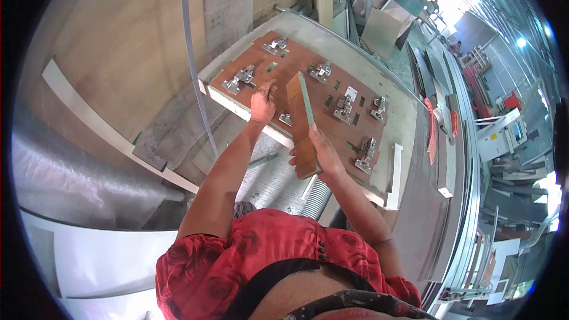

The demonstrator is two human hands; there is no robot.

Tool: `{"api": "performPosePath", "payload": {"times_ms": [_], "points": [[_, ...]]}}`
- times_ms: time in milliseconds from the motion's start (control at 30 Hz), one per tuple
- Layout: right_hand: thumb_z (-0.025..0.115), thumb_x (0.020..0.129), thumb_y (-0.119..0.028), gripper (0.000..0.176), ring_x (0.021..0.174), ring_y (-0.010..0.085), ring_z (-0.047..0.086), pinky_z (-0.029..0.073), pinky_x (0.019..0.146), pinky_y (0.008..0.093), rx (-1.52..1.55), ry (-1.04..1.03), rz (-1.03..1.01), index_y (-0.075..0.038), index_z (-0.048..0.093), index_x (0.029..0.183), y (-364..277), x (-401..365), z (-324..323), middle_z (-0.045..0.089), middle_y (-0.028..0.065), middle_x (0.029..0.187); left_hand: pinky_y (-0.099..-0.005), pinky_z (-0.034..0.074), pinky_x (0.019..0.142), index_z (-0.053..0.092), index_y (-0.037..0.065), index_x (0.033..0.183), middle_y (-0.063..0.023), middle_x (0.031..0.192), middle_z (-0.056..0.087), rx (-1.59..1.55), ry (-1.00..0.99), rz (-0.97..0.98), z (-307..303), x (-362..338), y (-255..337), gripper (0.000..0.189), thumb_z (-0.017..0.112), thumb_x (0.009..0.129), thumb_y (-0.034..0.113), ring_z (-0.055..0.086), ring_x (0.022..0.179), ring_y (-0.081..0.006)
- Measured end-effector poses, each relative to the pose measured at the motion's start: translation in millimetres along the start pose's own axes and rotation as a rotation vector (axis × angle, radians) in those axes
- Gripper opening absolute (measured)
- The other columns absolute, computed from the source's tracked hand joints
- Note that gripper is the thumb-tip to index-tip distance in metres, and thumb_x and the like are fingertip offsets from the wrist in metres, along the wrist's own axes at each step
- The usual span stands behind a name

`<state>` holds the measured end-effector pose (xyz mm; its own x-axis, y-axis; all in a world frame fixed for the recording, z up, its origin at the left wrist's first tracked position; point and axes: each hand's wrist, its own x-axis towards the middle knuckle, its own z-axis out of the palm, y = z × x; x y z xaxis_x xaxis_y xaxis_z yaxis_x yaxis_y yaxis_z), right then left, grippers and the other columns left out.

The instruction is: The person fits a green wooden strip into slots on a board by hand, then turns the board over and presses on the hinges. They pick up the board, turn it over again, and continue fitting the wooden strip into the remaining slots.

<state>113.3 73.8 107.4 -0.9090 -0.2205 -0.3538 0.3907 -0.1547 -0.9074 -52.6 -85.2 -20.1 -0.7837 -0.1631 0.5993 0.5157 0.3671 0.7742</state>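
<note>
A reddish-brown board (296, 62) lies on a pale table, with several metal hinges on it. In my right hand (323, 151) is a wooden block (303, 130), long and brown with a greenish edge, held tilted above the board's front part. My left hand (264, 102) rests at the board's front edge, fingers curled down; whatever may be beneath them is hidden. One hinge (239, 79) lies just left of that hand. Another hinge (320, 72) sits behind the block, and a further hinge (365, 155) is at the board's right end.
A white strip (395, 175) stands at the table's right end. Farther right, a red-handled tool (430, 130) lies on a long bench. A large wooden panel (127, 41) rises at the left. Below the table is a ribbed hose (317, 198).
</note>
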Motion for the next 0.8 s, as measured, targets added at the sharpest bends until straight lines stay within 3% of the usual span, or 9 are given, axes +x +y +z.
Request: {"api": "performPosePath", "payload": {"times_ms": [67, 167, 400, 467, 533, 667, 700, 800], "points": [[0.043, 0.091, -0.062, 0.065, 0.069, 0.0238, 0.065, 0.054, 0.057, 0.0362, -0.024, -0.016, -0.029, -0.008, 0.039, 0.125, 3, 4, 5, 0.059, 0.0139, 0.09, -0.0396, 0.05, 0.08, 0.059, 0.003, 0.114, -0.0179, 0.095, 0.066, -0.009, -0.021, -0.019, -2, 3, 3, 0.03, 0.049, 0.086, 0.002, 0.063, 0.089, -0.0334], [0.048, 0.09, -0.06, 0.066, 0.065, 0.0212, 0.061, 0.053, 0.059, 0.0344, 0.014, 0.067, -0.094, -0.004, 0.039, 0.123, 8, 4, 21, 0.057, 0.0126, 0.082, -0.0395, 0.05, 0.078, 0.059, 0.004, 0.114, -0.0169, 0.093, 0.066, -0.022, -0.028, 0.018, -2, 3, -3, 0.03, 0.049, 0.085, 0.0, 0.063, 0.087, -0.0325], [0.052, 0.089, -0.057, 0.069, 0.068, 0.0187, 0.059, 0.054, 0.059, 0.0339, 0.036, 0.142, -0.039, -0.003, 0.035, 0.129, 20, 8, 51, 0.053, 0.0123, 0.089, -0.0352, 0.049, 0.08, 0.059, 0.005, 0.117, -0.0134, 0.09, 0.066, -0.097, -0.098, 0.023, -7, 3, -7, 0.031, 0.048, 0.088, 0.004, 0.064, 0.087, -0.0259], [0.054, 0.09, -0.053, 0.068, 0.08, 0.0197, 0.06, 0.057, 0.061, 0.0366, -0.015, 0.143, -0.058, -0.002, 0.034, 0.13, 32, 11, 55, 0.051, 0.0121, 0.097, -0.0355, 0.049, 0.081, 0.059, 0.005, 0.117, -0.0135, 0.092, 0.066, -0.114, -0.151, -0.023, -11, 4, -7, 0.031, 0.048, 0.088, 0.003, 0.064, 0.089, -0.026], [0.054, 0.09, -0.052, 0.066, 0.076, 0.02, 0.061, 0.056, 0.058, 0.0356, -0.061, 0.151, -0.044, -0.003, 0.035, 0.13, 45, 13, 57, 0.052, 0.0124, 0.095, -0.0403, 0.049, 0.078, 0.058, 0.004, 0.117, -0.0167, 0.098, 0.066, -0.138, -0.241, -0.068, -8, 6, -14, 0.03, 0.046, 0.088, 0.007, 0.064, 0.09, -0.0305], [0.055, 0.092, -0.047, 0.059, 0.063, 0.0214, 0.062, 0.054, 0.051, 0.0329, 0.001, 0.18, -0.019, -0.006, 0.037, 0.131, 32, 2, 61, 0.057, 0.0124, 0.087, -0.0375, 0.049, 0.082, 0.059, 0.005, 0.117, -0.0164, 0.101, 0.066, -0.093, -0.215, 0.026, -9, 4, -11, 0.03, 0.046, 0.089, 0.005, 0.065, 0.095, -0.0277], [0.059, 0.09, -0.045, 0.062, 0.076, 0.0176, 0.059, 0.054, 0.055, 0.0312, 0.005, 0.224, -0.037, -0.001, 0.039, 0.129, 22, -3, 61, 0.053, 0.0125, 0.099, -0.0375, 0.049, 0.082, 0.059, 0.005, 0.117, -0.0171, 0.101, 0.066, -0.153, -0.185, 0.055, -7, 3, -14, 0.03, 0.047, 0.09, 0.005, 0.065, 0.095, -0.0284], [0.059, 0.091, -0.043, 0.06, 0.07, 0.0172, 0.059, 0.053, 0.053, 0.0305, -0.089, 0.369, -0.121, -0.001, 0.04, 0.128, 4, -9, 51, 0.055, 0.0116, 0.091, -0.0378, 0.05, 0.081, 0.059, 0.005, 0.115, -0.0177, 0.101, 0.066, -0.192, -0.171, 0.05, -7, 3, -14, 0.028, 0.048, 0.09, 0.006, 0.064, 0.093, -0.0298]]}}
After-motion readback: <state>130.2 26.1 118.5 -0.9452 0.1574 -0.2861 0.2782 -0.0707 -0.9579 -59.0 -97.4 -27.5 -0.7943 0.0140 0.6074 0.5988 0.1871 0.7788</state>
